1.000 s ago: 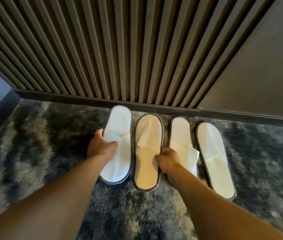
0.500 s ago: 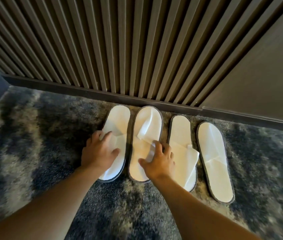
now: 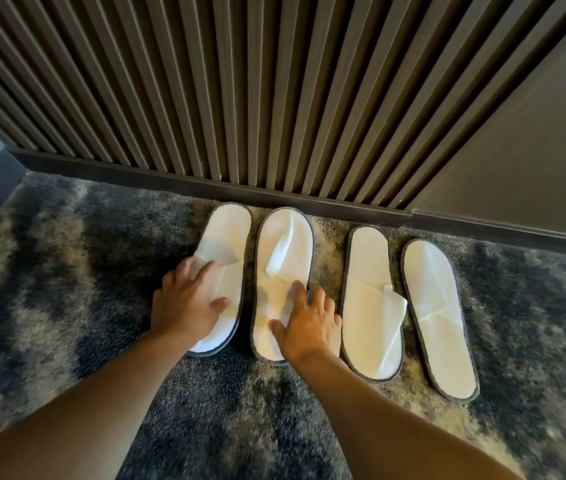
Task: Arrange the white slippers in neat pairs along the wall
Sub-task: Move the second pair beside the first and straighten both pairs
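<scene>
1. Slippers — four white ones on the carpet (image 3: 66, 306), toes toward the baseboard (image 3: 170, 178) of the slatted wall (image 3: 240, 98), lying as two pairs with a gap between them.
2. Left pair: far-left slipper (image 3: 229, 237) and second slipper (image 3: 283, 244) just beside each other, toes near the baseboard.
3. Right pair: third slipper (image 3: 366, 271) and fourth slipper (image 3: 437, 306) sit lower, the fourth angled outward — probably needs straightening.
4. Left hand (image 3: 184, 306) flat on the far-left slipper, fingers spread, pressing rather than gripping.
5. Right hand (image 3: 309, 323) flat on the second slipper's edge, same.
6. Judged nearly done.
7. Hidden: both heels under the hands; folded straps unclear.
</scene>
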